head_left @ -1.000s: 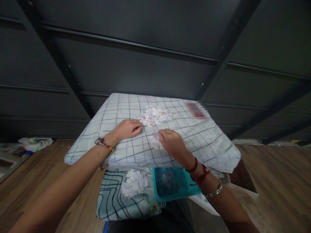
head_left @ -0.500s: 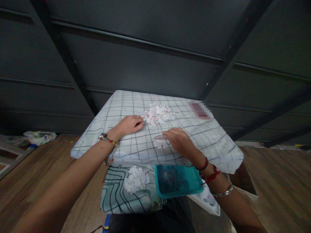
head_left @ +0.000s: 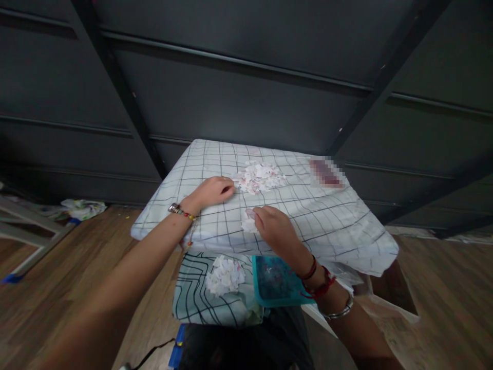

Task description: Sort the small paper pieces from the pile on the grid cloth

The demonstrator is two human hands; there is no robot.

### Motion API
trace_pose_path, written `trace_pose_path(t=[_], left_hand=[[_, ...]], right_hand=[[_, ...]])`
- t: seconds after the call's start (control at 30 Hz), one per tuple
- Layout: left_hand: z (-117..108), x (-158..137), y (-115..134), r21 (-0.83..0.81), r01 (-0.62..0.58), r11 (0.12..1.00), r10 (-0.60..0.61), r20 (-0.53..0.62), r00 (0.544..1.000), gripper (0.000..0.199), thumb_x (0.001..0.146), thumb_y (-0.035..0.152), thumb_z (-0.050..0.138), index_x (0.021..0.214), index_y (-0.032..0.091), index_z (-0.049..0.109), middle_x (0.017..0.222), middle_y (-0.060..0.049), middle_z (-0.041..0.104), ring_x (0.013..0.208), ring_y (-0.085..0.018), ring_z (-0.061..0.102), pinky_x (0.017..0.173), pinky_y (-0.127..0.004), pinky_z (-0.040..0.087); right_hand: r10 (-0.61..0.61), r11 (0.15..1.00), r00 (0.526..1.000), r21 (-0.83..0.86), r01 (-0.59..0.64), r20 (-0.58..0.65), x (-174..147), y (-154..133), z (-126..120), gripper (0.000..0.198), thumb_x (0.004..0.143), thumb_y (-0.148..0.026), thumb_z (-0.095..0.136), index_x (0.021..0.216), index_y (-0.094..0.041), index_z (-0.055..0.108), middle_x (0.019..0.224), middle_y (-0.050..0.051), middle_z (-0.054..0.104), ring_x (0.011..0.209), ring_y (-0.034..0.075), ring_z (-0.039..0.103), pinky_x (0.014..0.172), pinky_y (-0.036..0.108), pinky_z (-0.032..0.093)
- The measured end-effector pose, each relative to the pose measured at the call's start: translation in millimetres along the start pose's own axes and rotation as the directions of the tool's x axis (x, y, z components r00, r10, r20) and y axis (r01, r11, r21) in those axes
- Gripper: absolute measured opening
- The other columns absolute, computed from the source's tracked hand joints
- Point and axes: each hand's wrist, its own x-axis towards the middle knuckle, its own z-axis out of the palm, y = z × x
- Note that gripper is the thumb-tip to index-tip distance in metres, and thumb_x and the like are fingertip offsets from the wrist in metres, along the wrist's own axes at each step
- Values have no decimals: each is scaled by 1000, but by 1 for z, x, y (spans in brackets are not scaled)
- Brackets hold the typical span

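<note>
My left hand rests on the checked cloth with its fingers curled, touching the left edge of a heap of small white paper scraps, some with pink marks. What its fingers hold, if anything, is hidden. My right hand is closed nearer the front edge. A small, see-through pinkish piece shows at its fingertips; its kind is unclear. Beneath that piece lies a small group of white scraps.
Below the table edge, another scrap pile sits on a patterned cloth beside a teal tray. A blurred dark reddish object lies at the table's right back. Dark panels stand behind. An open box is on the floor right.
My right hand has drawn its fingertips in over the small scraps, and the pinkish piece now looks more upright. My left hand stays by the heap. The whole view has shifted slightly.
</note>
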Motion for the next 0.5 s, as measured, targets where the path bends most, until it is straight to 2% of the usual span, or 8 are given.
trace_pose_path(t=[0.13, 0.23, 0.37, 0.5], left_hand=[[-2, -2, -8, -12, 38, 999, -38, -10, 999, 28, 84, 24, 36, 63, 15, 51, 61, -2, 54, 58, -12, 48, 58, -25, 37], [-3, -3, -11, -16, 57, 998, -57, -17, 998, 28, 84, 24, 36, 62, 15, 51, 58, -1, 52, 54, -11, 46, 55, -24, 35], [-2, -4, -12, -25, 55, 998, -56, -23, 998, 27, 83, 23, 36, 63, 15, 51, 60, -2, 54, 57, -12, 48, 57, -25, 35], [0, -4, -13, -24, 59, 998, -59, -24, 998, 26, 83, 23, 37, 62, 15, 51, 60, -1, 53, 56, -12, 47, 57, -25, 35]], right_hand=[[-142, 989, 990, 52, 141, 11, 5, -17, 0, 21, 88, -15, 37, 87, -14, 58, 74, 5, 59, 73, 16, 51, 66, 27, 37], [-258, 962, 966, 80, 260, -28, 4, -26, 0, 20, 87, -13, 37, 86, -14, 57, 73, 5, 57, 72, 15, 49, 65, 27, 36], [-369, 928, 927, 36, 372, -72, -4, -34, 1, 19, 85, -9, 39, 86, -14, 57, 72, 5, 56, 69, 16, 47, 64, 29, 37], [-460, 887, 875, -29, 461, -151, -16, -43, 3, 22, 85, -9, 38, 96, -11, 57, 75, 5, 58, 70, 17, 48, 64, 30, 38]])
